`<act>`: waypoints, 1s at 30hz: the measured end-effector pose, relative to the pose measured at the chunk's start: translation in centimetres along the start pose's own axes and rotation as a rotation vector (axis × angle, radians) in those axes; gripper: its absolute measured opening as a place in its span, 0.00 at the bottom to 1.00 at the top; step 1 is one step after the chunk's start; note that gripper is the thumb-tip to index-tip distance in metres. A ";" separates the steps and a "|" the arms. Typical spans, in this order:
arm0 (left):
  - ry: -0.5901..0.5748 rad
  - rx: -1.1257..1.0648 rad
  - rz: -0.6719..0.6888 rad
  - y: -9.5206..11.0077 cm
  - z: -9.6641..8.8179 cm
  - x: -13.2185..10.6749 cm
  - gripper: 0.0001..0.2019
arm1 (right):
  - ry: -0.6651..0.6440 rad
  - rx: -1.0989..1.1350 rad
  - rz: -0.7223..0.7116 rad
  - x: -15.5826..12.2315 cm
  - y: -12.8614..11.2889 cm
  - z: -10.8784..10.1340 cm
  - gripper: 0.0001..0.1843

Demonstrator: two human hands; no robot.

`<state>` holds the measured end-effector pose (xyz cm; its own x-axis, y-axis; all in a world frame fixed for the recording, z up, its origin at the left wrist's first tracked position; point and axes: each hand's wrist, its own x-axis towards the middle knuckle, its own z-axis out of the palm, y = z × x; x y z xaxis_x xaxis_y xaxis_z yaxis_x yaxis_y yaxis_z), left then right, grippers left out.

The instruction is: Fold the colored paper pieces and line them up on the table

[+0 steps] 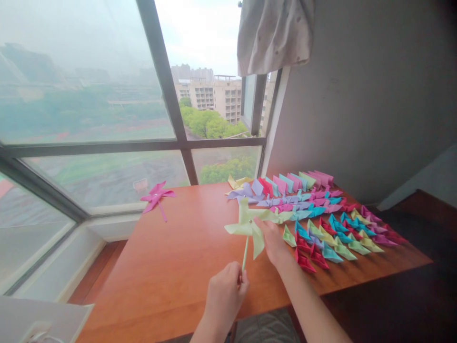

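A pale green paper pinwheel point(246, 225) stands upright above the table, a pin at its middle. My left hand point(225, 288) is closed around the lower end of its thin green stick. At the right side of the blades, close to the pin, my right hand point(273, 240) has its fingers on the paper; their tips are partly hidden. A magenta pinwheel point(156, 195) lies by the far left edge of the table. Several folded paper boats point(332, 257) sit just right of my right hand.
The wooden table point(171, 257) stretches below the windows. Rows of folded paper pieces in several colours point(285, 183) fill its far right part, with a lilac pinwheel point(246, 191) and a yellow one point(238, 182) at their left end. A grey wall point(357, 105) rises behind.
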<state>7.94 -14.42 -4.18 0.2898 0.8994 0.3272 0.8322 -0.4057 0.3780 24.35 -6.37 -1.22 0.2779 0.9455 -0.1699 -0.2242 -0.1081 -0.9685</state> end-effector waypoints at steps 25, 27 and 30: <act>-0.132 -0.164 -0.070 1.6 0.6 -0.3 0.09 | 0.045 0.021 0.001 0.6 2.0 -2.2 0.22; -0.185 -0.263 -0.133 1.8 0.3 -0.1 0.07 | 0.051 0.016 -0.002 0.5 1.9 -2.1 0.22; -0.268 -0.452 -0.186 1.9 0.0 0.4 0.06 | 0.005 0.019 0.007 0.5 1.4 -2.0 0.24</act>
<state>9.64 -14.85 -3.39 0.3165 0.9485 0.0101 0.6127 -0.2125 0.7612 26.00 -6.64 -2.99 0.2813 0.9430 -0.1780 -0.2439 -0.1092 -0.9636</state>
